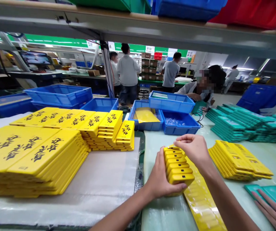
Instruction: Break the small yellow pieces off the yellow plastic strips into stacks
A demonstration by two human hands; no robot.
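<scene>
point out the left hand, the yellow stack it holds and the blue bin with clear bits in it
Left hand (159, 179): head view, on the back of the hand
Yellow stack (178, 166): head view, on the near-facing ends
Blue bin (181, 130): head view, on its front wall

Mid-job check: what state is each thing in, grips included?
Left grip: shut around the held yellow stack.
Right grip: at that stack's far end; pinch unclear.
Held yellow stack: gripped, dark-marked near ends visible.
Yellow strip: flat on the bench.
Left yellow stacks: piled, printed faces up.
Right yellow stacks: piled on the bench.
Back teal stacks: piled, overlapping.
Blue bin with small clear pieces: open.
Monitor: screen lit.
</scene>
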